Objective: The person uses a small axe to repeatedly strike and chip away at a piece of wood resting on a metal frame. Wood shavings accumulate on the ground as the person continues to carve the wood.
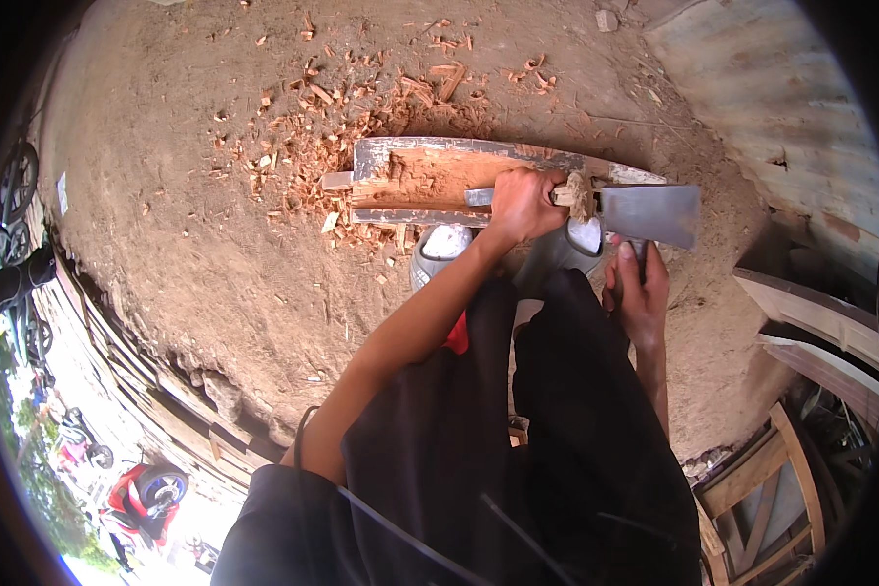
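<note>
My left hand (525,207) is wrapped round a chisel (479,197), its flat metal blade pointing left and its frayed wooden butt (578,195) showing on the right. It sits over a curved, hollowed wooden piece (430,176) with dark weathered edges and reddish fresh-cut wood inside. My right hand (640,283) grips the short handle of a hatchet (652,213) with a broad grey metal head. The head's narrower end lies close to the chisel's butt; whether they touch I cannot tell. My grey shoes (537,264) are against the wood's near side.
Reddish wood chips (361,117) litter the dirt floor beyond and left of the piece. A corrugated metal sheet (772,107) rises at the right. Curved boards (820,322) and a wooden frame (772,479) stand lower right. A red motorcycle (142,498) is outside, lower left.
</note>
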`<action>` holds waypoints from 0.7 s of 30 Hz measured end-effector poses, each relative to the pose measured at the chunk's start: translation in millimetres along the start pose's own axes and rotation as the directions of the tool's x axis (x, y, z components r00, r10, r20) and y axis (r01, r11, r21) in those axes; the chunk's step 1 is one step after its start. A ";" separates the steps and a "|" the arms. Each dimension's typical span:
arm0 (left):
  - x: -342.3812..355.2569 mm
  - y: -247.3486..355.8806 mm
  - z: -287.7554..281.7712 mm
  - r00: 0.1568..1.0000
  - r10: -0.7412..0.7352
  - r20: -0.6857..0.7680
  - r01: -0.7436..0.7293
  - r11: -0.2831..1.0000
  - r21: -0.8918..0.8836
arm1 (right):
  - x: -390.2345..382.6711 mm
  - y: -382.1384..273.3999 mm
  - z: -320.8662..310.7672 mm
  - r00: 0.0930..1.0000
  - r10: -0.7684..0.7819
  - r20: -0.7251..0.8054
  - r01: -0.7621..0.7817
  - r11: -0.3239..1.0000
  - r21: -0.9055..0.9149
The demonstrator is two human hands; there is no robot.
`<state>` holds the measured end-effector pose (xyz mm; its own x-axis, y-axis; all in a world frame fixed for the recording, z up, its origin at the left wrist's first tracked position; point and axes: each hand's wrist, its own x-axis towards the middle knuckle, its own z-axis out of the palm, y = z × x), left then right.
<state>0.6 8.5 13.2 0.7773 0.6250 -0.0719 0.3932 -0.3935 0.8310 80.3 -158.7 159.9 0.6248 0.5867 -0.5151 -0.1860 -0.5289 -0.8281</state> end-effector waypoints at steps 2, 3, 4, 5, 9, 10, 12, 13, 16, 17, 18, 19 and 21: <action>0.3 1.0 1.0 1.000 -0.007 -0.006 0.007 1.000 -0.028 | -3.2 2.9 13.9 0.990 0.002 -0.142 0.014 0.993 0.114; 0.8 2.4 1.1 1.000 -0.008 -0.010 0.008 0.999 -0.040 | -3.6 8.3 17.2 0.977 0.008 -0.213 0.029 0.985 0.171; 0.1 3.8 0.9 1.000 0.000 -0.006 0.000 0.999 -0.042 | 2.8 31.4 15.6 0.982 -0.075 -0.174 0.089 0.993 0.076; -2.3 -0.3 0.2 1.000 -0.005 -0.012 0.004 0.999 -0.039 | 8.8 30.4 11.6 0.994 -0.062 -0.086 0.063 0.998 0.002; -3.7 0.5 2.6 1.000 0.024 -0.002 -0.024 1.000 0.009 | 7.8 17.3 -0.6 1.000 0.012 0.002 -0.012 1.000 -0.008; -3.9 1.8 2.9 1.000 0.020 0.009 -0.020 1.000 0.015 | 6.1 17.9 5.0 0.997 0.012 -0.073 -0.009 0.999 0.040; -0.5 2.3 3.1 1.000 0.016 0.024 -0.016 0.999 0.032 | 10.5 29.4 15.2 0.985 -0.054 -0.164 0.058 0.998 0.023; -0.9 2.9 3.8 1.000 0.006 0.026 -0.007 1.000 0.023 | 10.8 32.3 9.9 0.994 0.002 -0.109 0.000 1.000 0.021; -3.2 1.3 5.2 1.000 -0.004 0.010 0.004 1.000 0.023 | 8.1 19.5 -9.8 0.987 0.156 0.042 -0.158 0.985 0.075; -1.5 -0.7 5.3 1.000 0.007 -0.010 -0.007 0.999 0.035 | 7.6 21.0 -7.8 0.994 0.112 -0.016 -0.109 0.986 0.125; -0.3 -0.1 6.0 0.999 0.018 -0.027 -0.017 0.999 0.042 | 5.9 20.8 -6.8 0.994 0.073 -0.079 -0.059 0.984 0.168; 0.1 0.1 6.1 1.000 0.003 0.005 -0.003 0.999 0.054 | 4.1 20.4 -4.6 0.989 0.037 -0.144 -0.007 0.978 0.207; 0.0 -0.3 5.5 0.997 -0.029 0.068 0.023 0.997 0.078 | 3.1 27.9 4.4 0.990 0.032 -0.136 -0.025 0.998 0.057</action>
<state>3.2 4.9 9.9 0.7973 0.5888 -0.1329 0.4484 -0.4303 0.7834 73.7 -168.9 134.2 0.7158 0.4804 -0.5068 -0.2447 -0.5072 -0.8263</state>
